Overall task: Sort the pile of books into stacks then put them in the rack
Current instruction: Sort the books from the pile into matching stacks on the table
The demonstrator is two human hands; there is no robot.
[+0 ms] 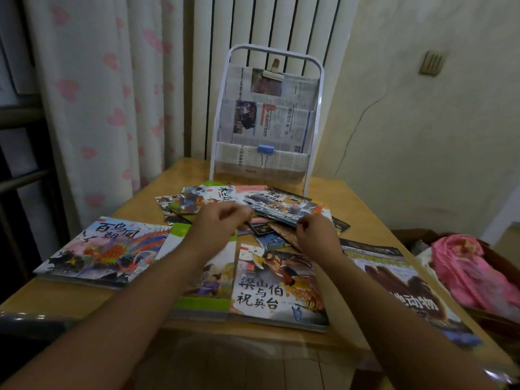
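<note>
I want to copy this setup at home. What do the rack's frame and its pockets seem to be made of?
The rack frame looks like bent metal tubing with a white coating: thin, smoothly curved at the top corners. The pockets look like folded newspaper, with printed columns and photos showing, held by a blue binder clip.

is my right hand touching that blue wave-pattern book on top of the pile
Touching. The head view shows the right hand pinching the near edge of the blue wave-pattern book, lifted above the pile of books.
</note>
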